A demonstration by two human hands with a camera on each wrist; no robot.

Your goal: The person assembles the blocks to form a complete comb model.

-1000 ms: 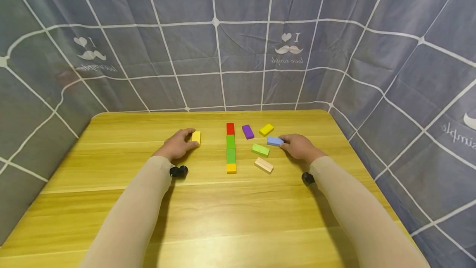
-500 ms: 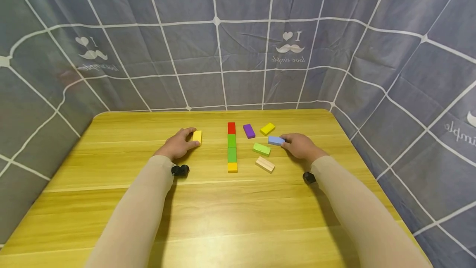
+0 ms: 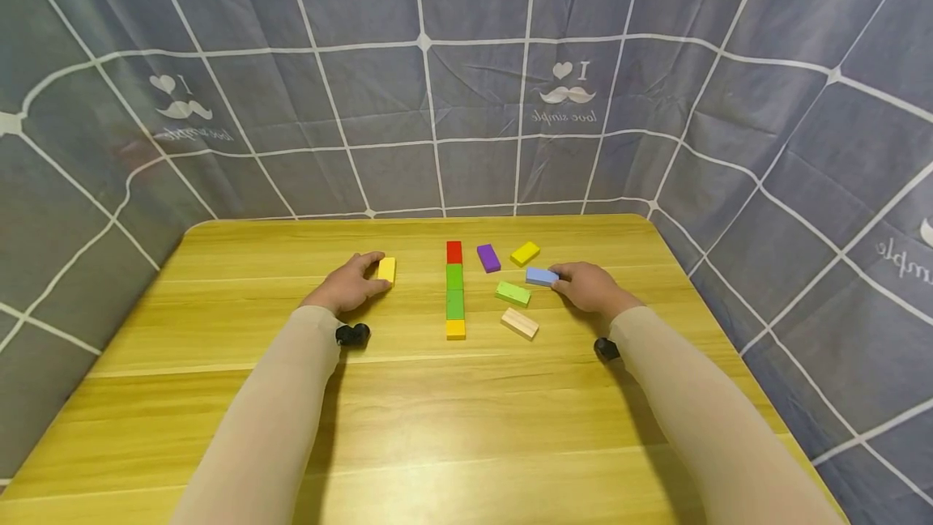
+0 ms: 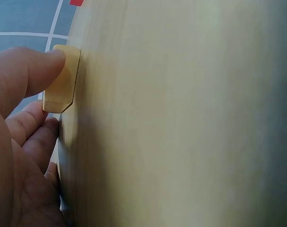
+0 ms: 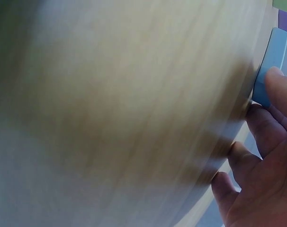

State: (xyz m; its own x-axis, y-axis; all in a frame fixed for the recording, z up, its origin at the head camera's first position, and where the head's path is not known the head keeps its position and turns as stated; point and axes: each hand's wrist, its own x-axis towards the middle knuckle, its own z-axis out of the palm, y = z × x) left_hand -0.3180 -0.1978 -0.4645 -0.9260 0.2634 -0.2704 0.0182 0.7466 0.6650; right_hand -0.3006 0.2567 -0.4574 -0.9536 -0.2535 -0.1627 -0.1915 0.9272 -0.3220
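My left hand point(image 3: 348, 283) pinches a yellow block point(image 3: 387, 270) on the left part of the table. In the left wrist view the thumb presses one face of that yellow block point(image 4: 63, 87), with fingers behind it. On the right, my right hand point(image 3: 585, 288) pinches the near end of a blue block point(image 3: 540, 276) between thumb and fingers. The right wrist view shows the thumb on the blue block point(image 5: 272, 56), the other fingertips down at the tabletop. Between the hands runs a straight row of blocks: a red block point(image 3: 454, 252), green blocks point(image 3: 455, 290) and an orange-yellow block point(image 3: 455, 330).
Right of the row lie a purple block point(image 3: 488, 258), another yellow block point(image 3: 525, 253), a lime green block point(image 3: 513, 293) and a plain wooden block point(image 3: 520, 323). A grey checked curtain point(image 3: 481, 96) surrounds the far and side edges of the wooden table point(image 3: 466, 420).
The head view has shifted very slightly. Both hands keep their hold on the yellow and blue blocks, and no block has visibly moved on the table.
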